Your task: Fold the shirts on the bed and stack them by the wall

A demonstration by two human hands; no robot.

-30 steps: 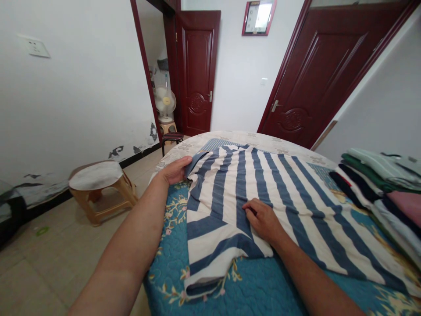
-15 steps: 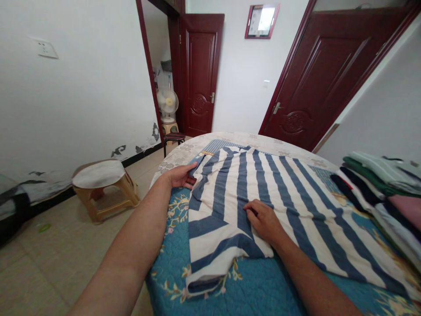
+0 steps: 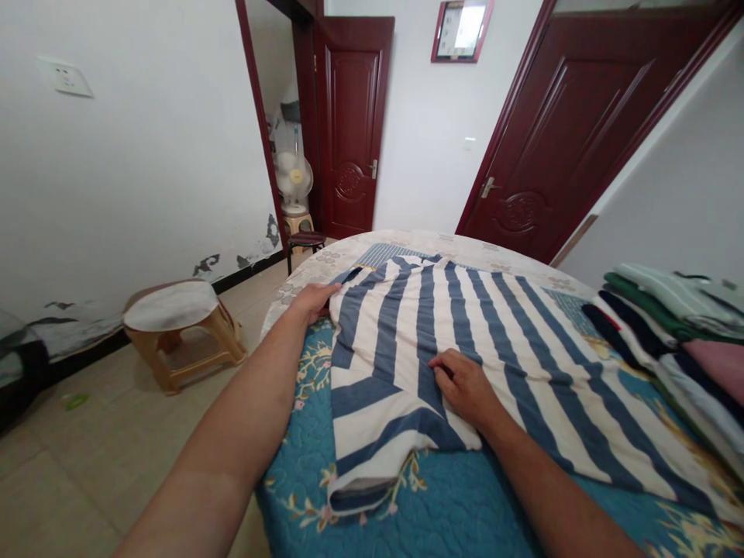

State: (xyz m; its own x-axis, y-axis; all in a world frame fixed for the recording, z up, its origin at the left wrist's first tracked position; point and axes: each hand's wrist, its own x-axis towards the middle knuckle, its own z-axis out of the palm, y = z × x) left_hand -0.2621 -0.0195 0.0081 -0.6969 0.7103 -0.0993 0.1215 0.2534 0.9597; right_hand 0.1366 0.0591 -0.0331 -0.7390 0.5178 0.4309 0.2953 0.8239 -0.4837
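Observation:
A blue-and-white striped shirt (image 3: 401,341) lies spread across a teal floral quilted cover (image 3: 465,504) on the table. At the shirt's far left edge, my left hand (image 3: 318,301) pinches the fabric near the collar area, its thumb on top and its other fingers partly hidden. My right hand (image 3: 462,384) rests on the middle of the shirt with its fingers curled closed against the cloth. One short sleeve (image 3: 366,480) points toward me at the lower left, with its cuff opening visible.
A stack of folded clothes (image 3: 668,325) sits at the table's right side. A plastic stool (image 3: 180,318) stands on the floor to the left. Beyond the table are a small dark stool (image 3: 306,239), a fan (image 3: 294,177) and two dark red doors (image 3: 357,116).
My left hand has shifted slightly, drawing the shirt's left edge a little outward and flatter. My right hand stays in place on the shirt. The view has tilted slightly.

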